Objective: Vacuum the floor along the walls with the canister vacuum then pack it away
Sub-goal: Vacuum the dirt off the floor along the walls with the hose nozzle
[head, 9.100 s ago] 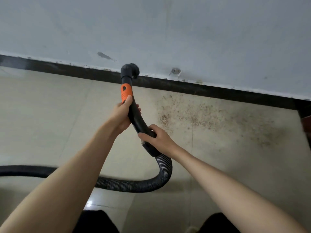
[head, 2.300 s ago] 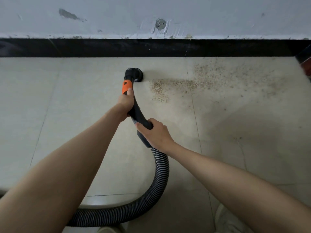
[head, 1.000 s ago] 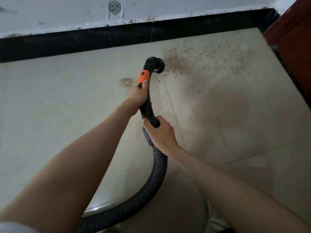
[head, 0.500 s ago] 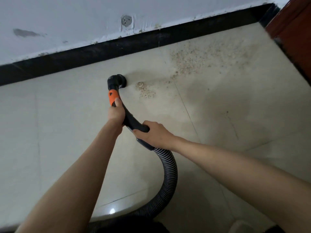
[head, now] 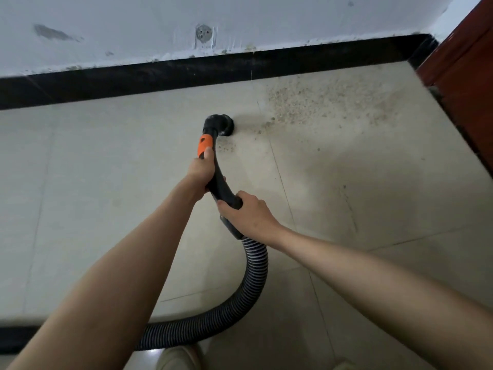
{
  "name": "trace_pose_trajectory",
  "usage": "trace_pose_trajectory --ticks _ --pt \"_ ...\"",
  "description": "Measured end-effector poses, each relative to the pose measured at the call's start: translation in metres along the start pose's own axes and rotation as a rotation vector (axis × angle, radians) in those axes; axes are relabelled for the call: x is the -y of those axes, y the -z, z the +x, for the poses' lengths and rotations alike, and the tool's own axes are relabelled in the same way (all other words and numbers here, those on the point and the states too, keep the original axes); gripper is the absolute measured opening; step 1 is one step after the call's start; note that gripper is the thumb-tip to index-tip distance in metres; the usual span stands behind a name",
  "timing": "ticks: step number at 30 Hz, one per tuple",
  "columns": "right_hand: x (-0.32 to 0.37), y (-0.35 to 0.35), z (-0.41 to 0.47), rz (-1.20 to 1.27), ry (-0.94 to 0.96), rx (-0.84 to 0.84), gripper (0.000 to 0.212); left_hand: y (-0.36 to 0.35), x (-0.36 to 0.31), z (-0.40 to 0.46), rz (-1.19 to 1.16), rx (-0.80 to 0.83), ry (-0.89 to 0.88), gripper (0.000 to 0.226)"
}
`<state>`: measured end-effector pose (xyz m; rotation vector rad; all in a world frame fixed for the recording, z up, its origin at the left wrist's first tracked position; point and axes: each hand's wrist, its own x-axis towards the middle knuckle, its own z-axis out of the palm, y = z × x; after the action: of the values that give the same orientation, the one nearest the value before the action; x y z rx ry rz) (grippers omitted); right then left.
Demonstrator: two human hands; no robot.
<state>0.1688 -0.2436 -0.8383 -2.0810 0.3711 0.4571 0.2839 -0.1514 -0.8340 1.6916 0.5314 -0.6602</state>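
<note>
Vacuum nozzle (head: 221, 124) beside crumbs (head: 314, 102), near black skirting (head: 160, 78).

Bare forearms, no sleeves in view (a pale shoe (head: 177, 357) at bottom edge)

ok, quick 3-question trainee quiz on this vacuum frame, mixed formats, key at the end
1. True or false: the brush nozzle is pressed against the black baseboard.
2. Which hand grips the wand just below the orange collar? A) left hand B) right hand C) neither
3. Fill in: most of the remaining debris lies to the ___ of the nozzle in the picture, toward the red-brown door frame.

Key: 1. False, it sits on the floor tile, apart from the baseboard. 2. A; the right hand holds the wand where the ribbed hose begins. 3. right
</note>
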Motion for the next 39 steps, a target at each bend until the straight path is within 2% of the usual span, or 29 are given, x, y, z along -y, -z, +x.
trace_pose_trajectory --ticks 10,18,22,26,30,33,39 --pt "-0.024 0.027 0.007 0.099 -0.043 -0.12 0.031 -0.05 -0.024 0.0 0.107 0.085 -0.022 0.036" --pt "-0.042 0.024 0.003 0.158 -0.077 -0.198 0.03 -0.071 -0.019 0.005 0.196 0.114 -0.077 0.041" --pt "-0.031 0.029 0.015 0.165 -0.043 -0.141 0.031 -0.061 -0.027 0.01 0.193 0.051 -0.084 0.041" --pt "-0.007 0.035 0.024 0.158 -0.014 -0.007 0.032 -0.036 -0.034 0.013 0.11 -0.054 -0.074 0.046" --pt "0.007 0.024 0.022 0.139 0.015 0.111 0.035 -0.005 -0.022 0.011 0.048 -0.141 -0.066 0.058" --pt "0.014 0.015 0.015 0.07 0.048 0.183 0.038 0.017 -0.005 0.007 -0.011 -0.194 -0.034 0.057" --pt "0.002 0.007 -0.009 -0.015 0.067 0.181 0.037 0.022 0.024 -0.01 -0.064 -0.178 0.003 0.054"
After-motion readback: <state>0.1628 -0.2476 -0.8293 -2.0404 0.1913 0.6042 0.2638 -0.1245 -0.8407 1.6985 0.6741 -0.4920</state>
